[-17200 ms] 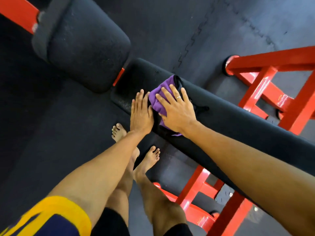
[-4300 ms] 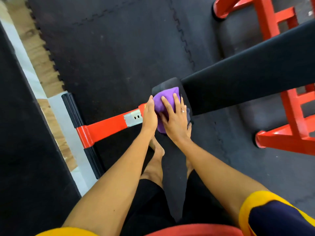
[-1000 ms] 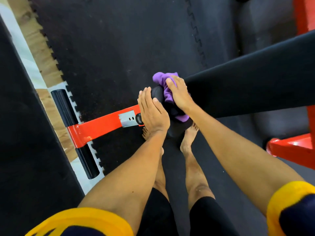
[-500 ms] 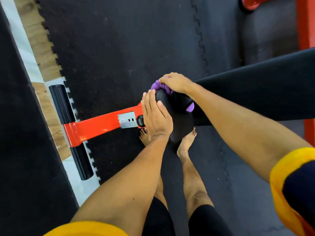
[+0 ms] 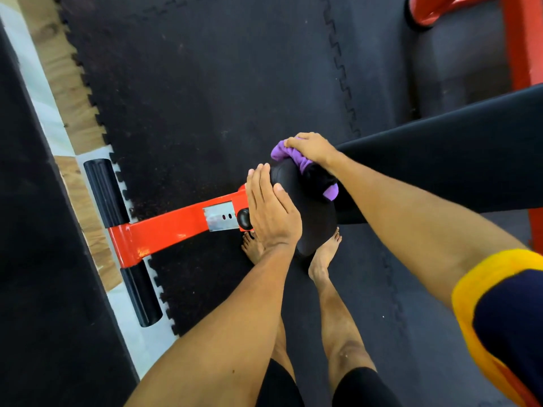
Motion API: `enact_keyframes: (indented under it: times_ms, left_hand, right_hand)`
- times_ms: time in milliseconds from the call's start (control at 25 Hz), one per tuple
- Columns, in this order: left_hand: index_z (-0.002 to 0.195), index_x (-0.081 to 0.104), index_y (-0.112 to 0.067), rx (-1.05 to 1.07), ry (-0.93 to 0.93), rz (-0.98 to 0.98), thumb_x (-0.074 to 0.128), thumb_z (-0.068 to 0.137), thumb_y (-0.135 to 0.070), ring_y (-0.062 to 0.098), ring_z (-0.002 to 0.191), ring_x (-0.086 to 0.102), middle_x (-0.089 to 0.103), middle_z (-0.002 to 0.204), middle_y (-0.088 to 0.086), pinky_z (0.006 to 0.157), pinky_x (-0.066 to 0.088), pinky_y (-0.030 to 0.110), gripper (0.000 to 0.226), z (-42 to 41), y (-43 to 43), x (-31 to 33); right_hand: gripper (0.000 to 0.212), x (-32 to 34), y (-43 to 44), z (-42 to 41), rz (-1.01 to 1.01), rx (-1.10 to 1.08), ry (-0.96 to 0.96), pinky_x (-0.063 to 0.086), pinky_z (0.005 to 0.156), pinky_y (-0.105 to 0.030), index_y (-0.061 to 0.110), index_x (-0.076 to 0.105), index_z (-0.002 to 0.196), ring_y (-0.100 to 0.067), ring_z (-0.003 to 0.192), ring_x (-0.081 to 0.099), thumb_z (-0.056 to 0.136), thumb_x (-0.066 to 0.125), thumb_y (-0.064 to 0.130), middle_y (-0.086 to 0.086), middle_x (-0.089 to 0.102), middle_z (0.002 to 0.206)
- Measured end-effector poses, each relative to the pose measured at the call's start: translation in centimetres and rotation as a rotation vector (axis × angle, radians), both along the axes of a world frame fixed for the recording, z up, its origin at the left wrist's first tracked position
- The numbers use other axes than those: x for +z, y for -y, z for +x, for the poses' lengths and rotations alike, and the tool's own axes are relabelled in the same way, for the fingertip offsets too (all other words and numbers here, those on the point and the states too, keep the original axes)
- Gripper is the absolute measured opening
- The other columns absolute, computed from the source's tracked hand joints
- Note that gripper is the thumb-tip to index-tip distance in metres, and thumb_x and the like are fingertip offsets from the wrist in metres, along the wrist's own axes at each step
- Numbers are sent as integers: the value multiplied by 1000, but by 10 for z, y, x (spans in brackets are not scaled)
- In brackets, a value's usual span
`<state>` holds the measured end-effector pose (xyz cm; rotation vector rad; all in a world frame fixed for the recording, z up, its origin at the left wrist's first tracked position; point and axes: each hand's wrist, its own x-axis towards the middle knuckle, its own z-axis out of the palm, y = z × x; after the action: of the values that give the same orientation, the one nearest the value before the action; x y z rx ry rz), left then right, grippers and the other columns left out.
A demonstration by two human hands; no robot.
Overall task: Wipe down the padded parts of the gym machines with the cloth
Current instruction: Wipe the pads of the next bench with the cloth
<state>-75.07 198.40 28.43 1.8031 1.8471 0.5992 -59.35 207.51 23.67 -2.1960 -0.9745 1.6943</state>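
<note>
**Pressing cloth on a rounded pad**

Ribbed black grips point(image 5: 101, 192) cap a glossy red steel bar point(image 5: 170, 227) lying on the jigsaw-edged foam mat point(image 5: 220, 83). The left hand point(image 5: 271, 212) lies flat on the smooth, rounded black pad point(image 5: 314, 212), fingers straight and together. Bunched purple cloth point(image 5: 289, 157) sits on the pad's top, with the right hand point(image 5: 311, 148) fingers curled over it. A long, smooth cushion point(image 5: 455, 160) stretches right.

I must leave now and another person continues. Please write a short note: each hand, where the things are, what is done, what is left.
Left hand: rests flat on the round end pad.
Right hand: grips the purple cloth, bunched on that pad's far top.
Long bench pad runs off to the right.
Done: how much is wiped does not show.
To do: probably this pad's near side, under the left hand.
</note>
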Motion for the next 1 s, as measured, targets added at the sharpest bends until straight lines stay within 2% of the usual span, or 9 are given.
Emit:
enact_keyframes:
  times_ms: [80,200,280,400,560,680,840,920,1000]
  left_hand:
    - [144,51,-1,7,9,6,28,106,-23,27,146,38,52,148,13,124,22,29,50,0,-1,-1]
    - [146,48,-2,8,12,-24,28,106,-24,27,147,36,48,152,14,124,26,36,50,-1,-1,0]
    - [147,47,-2,2,15,-36,27,106,-24,27,148,36,48,152,14,124,27,39,50,0,0,1]
    - [143,51,0,0,5,-9,28,105,-23,30,145,39,52,148,15,121,31,44,50,-1,-1,0]
    - [143,51,-3,-8,10,-3,28,105,-23,28,145,39,53,147,13,119,33,46,49,-1,-1,2]
    - [143,50,-4,-22,-26,-35,27,105,-24,29,144,40,52,147,12,119,33,48,49,0,-2,7]
    - [132,57,-3,-108,-148,-37,32,99,-19,31,129,52,61,132,13,121,29,46,45,1,-18,12]
    - [128,62,-6,-142,-186,-124,35,98,-18,27,125,55,64,128,9,123,25,41,42,6,-33,15]
    - [124,67,-11,-118,-195,-197,38,99,-18,25,119,60,69,124,5,118,31,38,40,14,-44,14]
  right_hand:
    - [24,13,4,-11,80,50,54,48,82,-28,31,70,85,-18,104,66,90,56,50,7,71,98]
    - [24,41,37,-34,349,63,-1,43,99,-33,40,70,105,-15,114,58,93,54,53,12,64,112]
    - [29,43,48,-32,436,73,-30,40,102,-34,40,67,118,-17,119,53,95,54,53,11,61,117]
    - [30,16,28,-13,250,56,37,41,103,-39,39,67,111,-19,121,51,93,53,59,7,60,120]
    - [38,-12,6,1,-11,-173,-2,49,101,-38,30,71,101,-21,115,63,84,53,60,7,69,113]
    - [37,8,25,-20,171,-181,88,46,101,-39,34,72,104,-22,115,59,82,51,56,7,66,120]
    - [44,31,86,-50,401,-299,46,34,113,-34,32,58,134,-15,132,45,94,54,53,9,54,139]
    - [32,24,84,-41,387,-324,1,39,110,-35,37,62,126,-10,123,50,97,56,49,15,54,132]
    - [19,11,62,-27,290,-370,-25,47,102,-40,42,67,100,-11,111,58,91,55,53,14,59,119]
